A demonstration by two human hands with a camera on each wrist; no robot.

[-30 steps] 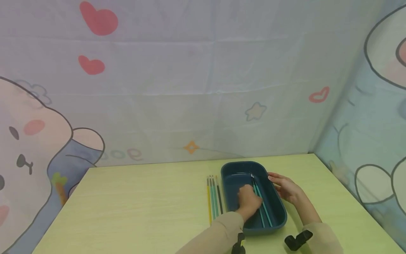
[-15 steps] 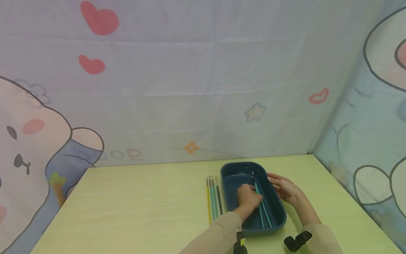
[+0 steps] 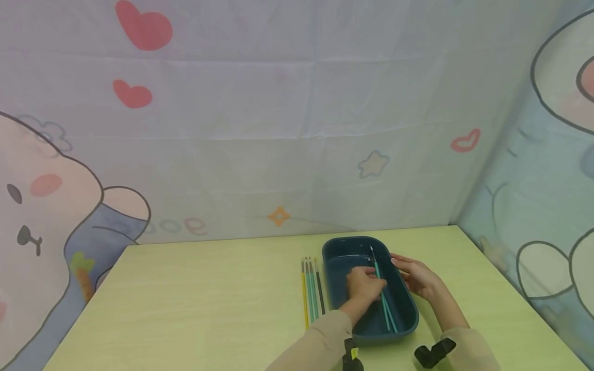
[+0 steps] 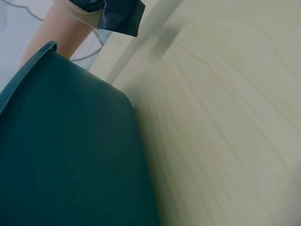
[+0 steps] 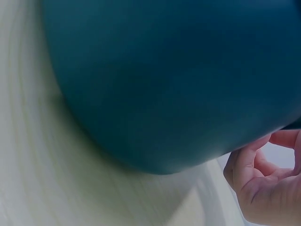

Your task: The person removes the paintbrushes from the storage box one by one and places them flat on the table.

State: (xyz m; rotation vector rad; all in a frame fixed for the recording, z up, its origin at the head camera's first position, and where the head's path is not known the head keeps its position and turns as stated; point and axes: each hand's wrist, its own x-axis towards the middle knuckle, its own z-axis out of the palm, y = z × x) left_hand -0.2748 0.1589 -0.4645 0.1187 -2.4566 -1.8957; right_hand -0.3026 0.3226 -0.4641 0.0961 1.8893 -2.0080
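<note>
A dark blue rectangular tray (image 3: 345, 247) sits on the table, its outer wall filling much of both wrist views. My left hand (image 3: 363, 285) reaches inside it, fingers curled and thumb against a slim teal paintbrush (image 3: 377, 270). Two teal paintbrushes lie along the tray's right side, crossing near their lower ends; the hand partly hides them. At the right rim, my right hand (image 3: 419, 278) holds the tray, its bent fingers against the wall in the right wrist view (image 5: 263, 181).
Several paintbrushes lie side by side left of the tray, including a yellow one (image 3: 304, 293), a teal one (image 3: 310, 288) and a black one (image 3: 320, 288). The pale wooden table (image 3: 209, 299) ends at a printed cloth backdrop (image 3: 241, 154).
The teal paintbrushes have shifted at my left hand: their tips moved and their lower ends came closer together. My left fingers moved slightly. My right hand stays at the rim.
</note>
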